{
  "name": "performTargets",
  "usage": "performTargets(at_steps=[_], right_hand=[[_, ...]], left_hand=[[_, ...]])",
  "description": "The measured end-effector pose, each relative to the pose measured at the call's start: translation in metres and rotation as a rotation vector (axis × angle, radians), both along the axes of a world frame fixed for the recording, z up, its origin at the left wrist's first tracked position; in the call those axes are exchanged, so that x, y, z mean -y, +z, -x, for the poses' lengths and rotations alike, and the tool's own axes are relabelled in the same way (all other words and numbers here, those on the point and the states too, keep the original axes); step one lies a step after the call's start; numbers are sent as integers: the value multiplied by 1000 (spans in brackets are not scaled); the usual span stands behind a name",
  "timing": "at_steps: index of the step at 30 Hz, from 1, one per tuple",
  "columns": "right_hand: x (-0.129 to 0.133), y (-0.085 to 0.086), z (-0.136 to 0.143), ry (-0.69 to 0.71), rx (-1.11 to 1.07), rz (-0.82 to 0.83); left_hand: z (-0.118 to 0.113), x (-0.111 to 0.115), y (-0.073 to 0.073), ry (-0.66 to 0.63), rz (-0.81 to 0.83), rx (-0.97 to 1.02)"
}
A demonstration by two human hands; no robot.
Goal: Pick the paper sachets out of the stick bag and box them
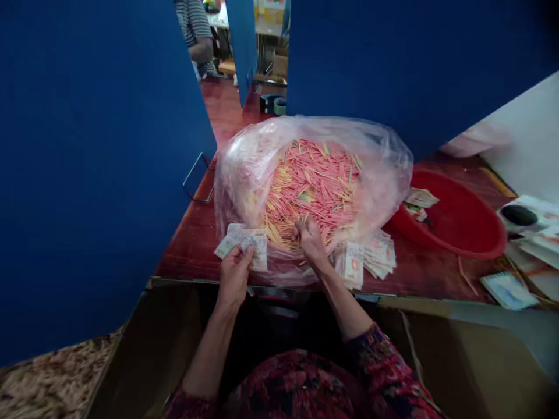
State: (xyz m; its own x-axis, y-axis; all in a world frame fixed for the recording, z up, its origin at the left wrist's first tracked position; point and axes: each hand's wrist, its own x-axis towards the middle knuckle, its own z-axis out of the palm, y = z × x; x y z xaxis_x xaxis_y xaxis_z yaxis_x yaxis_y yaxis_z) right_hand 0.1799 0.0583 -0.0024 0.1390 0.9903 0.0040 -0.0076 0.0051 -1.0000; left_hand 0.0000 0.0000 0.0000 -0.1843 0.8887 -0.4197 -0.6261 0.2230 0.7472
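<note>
A large clear plastic bag [379,154] lies open on the table, full of thin pink, yellow and green sticks [317,174]. At its front left, my left hand [236,270] pinches a few small printed packets [255,244], fanned apart. My right hand [310,238] is at the front edge of the heap of sticks, fingers curled closed around some of them; how many I cannot make out. Right of that hand, a stack of similar printed packets [378,253] rests on the table against the bag.
Blue panels [100,163] stand at left and behind. A red basin [458,215] holding some packets sits at right, near papers and a blue-edged packet [509,290]. A wire handle [198,180] juts from the left panel. Through the gap, a person's striped sleeve [196,23] shows.
</note>
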Motion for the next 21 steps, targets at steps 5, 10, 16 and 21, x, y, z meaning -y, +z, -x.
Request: performTargets(at_steps=[5, 10, 16, 21], right_hand=[[-8, -4, 23, 40, -439, 166], [-4, -1, 27, 103, -559, 200], [-5, -4, 15, 32, 307, 166], [-3, -3, 27, 186, 994, 259]], left_hand=[[3, 0, 4, 18, -20, 13], [3, 0, 2, 6, -39, 34], [2, 0, 0, 16, -46, 33], [2, 1, 1, 5, -46, -9]])
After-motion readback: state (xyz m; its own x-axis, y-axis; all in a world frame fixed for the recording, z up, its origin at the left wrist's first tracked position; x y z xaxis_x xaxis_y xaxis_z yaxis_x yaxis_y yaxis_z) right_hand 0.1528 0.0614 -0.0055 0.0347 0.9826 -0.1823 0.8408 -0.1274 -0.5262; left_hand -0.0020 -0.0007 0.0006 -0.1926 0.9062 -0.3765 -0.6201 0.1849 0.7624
